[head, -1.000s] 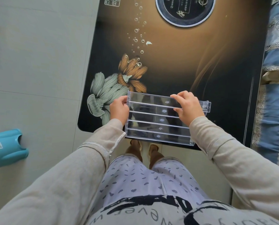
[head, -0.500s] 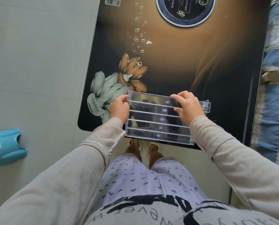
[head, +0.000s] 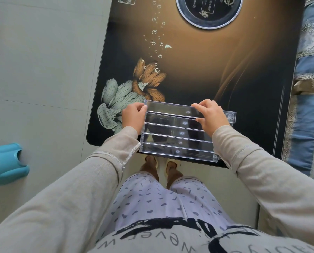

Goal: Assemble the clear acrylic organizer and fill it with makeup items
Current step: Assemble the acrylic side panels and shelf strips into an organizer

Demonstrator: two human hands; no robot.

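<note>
A clear acrylic organizer (head: 178,141), made of several long stepped tiers, rests at the near edge of a dark glass table (head: 198,73) printed with flowers and bubbles. My left hand (head: 133,116) grips its left end near the top tier. My right hand (head: 210,115) lies over the right part of the upper tiers, fingers curled on the top strip. A clear end piece (head: 232,116) sticks out to the right of that hand. No makeup items are in view.
A round black control dial (head: 209,10) is set in the table's far side. A teal plastic object (head: 4,164) lies on the tiled floor at the left. Blue patterned bedding (head: 311,88) borders the table on the right. My feet (head: 161,167) show below the table edge.
Both hands keep their hold on the organizer and it stays in about the same place; my right fingers shift slightly along the top tier.
</note>
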